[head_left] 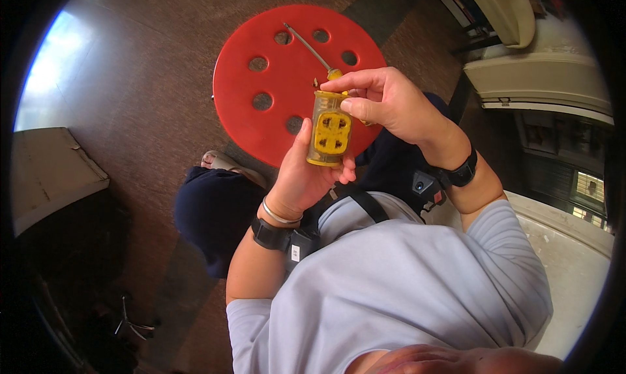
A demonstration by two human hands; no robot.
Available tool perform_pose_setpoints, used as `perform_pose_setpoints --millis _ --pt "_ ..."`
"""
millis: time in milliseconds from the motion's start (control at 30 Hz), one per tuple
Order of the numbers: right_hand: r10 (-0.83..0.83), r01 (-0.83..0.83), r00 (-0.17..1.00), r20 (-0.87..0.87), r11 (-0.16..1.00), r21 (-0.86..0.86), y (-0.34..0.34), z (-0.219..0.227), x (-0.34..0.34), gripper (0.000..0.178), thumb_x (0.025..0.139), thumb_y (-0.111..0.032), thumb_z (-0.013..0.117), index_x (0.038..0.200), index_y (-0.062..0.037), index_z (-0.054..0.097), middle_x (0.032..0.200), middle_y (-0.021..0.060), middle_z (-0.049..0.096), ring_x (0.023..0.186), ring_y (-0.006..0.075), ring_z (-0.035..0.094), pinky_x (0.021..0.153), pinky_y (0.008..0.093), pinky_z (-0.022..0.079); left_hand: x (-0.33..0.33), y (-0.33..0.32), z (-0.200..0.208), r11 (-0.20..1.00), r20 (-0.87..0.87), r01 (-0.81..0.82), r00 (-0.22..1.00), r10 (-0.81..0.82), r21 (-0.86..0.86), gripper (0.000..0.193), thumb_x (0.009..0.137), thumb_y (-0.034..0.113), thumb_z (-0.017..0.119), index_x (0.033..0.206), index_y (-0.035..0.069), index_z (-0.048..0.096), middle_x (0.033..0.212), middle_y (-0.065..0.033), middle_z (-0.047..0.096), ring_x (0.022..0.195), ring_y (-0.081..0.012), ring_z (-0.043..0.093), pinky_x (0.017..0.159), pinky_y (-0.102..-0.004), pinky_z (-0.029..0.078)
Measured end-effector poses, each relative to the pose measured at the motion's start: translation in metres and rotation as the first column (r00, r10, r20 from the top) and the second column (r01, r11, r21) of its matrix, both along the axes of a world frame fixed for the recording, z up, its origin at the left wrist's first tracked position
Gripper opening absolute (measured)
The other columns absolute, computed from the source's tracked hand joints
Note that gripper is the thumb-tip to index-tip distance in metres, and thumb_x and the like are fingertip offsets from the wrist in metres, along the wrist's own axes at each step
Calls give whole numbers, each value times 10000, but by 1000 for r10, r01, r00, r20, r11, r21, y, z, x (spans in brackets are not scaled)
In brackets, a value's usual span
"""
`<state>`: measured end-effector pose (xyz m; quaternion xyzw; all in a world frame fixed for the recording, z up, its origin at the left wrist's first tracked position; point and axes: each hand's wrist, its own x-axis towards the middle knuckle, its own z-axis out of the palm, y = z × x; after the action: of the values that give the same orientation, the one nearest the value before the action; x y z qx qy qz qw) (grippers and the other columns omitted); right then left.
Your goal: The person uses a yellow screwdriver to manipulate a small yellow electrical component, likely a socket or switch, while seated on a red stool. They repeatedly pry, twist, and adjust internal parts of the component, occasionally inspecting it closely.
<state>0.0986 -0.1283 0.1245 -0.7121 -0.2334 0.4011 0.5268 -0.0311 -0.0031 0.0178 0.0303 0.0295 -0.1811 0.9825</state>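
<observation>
My left hand (298,177) holds a power socket (333,134) from below, its thumb along the left side and its fingers behind the lower end. The socket has a see-through casing, yellow ends and a yellow face with slots turned up toward me. At its top end, my right hand (407,110) grips the upper right corner between thumb and forefinger. Whether a small part sits between those fingertips is hidden. Just beyond, a screwdriver (312,51) with a yellow handle lies on the red round stool (237,84), its tip pointing away. A tiny piece (315,82) lies by the handle.
Holes pierce the stool top. My sandalled foot (225,162) is on the brown floor (156,87) to its left. A pale box-like object (55,175) stands at far left, a small tripod (134,323) at lower left. Pale furniture (541,80) lines the right side.
</observation>
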Motion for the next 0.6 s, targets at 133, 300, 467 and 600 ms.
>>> perform_pose_setpoints --millis 133,300,467,600 --pt "-29 29 999 -17 1000 -3 1 -1 -2 302 900 -92 614 1184 11 628 974 33 659 765 37 542 643 169 432 -1 -2 -2 997 14 38 999 -37 -72 679 984 606 179 1199 39 484 861 -200 638 740 -261 680 640 -277 569" --pt "-43 43 998 -44 999 7 2 -10 -2 297 902 -91 634 1171 36 617 1019 70 666 902 80 610 794 203 499 -2 -6 -5 986 30 51 998 -47 -158 713 974 619 150 1166 31 504 844 -212 646 732 -277 686 624 -279 575" --pt "-42 41 999 -33 999 -9 3 -10 -2 288 910 -88 626 1163 49 611 1030 84 667 937 92 620 833 212 503 -3 -8 -7 977 -1 67 998 -69 -200 728 965 634 144 1145 31 511 846 -220 645 724 -281 686 621 -281 575" --pt "-38 37 998 -49 999 -21 3 -9 -2 289 913 -98 627 1160 51 610 1029 84 668 939 93 622 839 214 503 -2 -8 -7 972 46 77 997 -69 -221 737 961 641 136 1128 30 513 848 -222 644 727 -283 686 625 -287 576"
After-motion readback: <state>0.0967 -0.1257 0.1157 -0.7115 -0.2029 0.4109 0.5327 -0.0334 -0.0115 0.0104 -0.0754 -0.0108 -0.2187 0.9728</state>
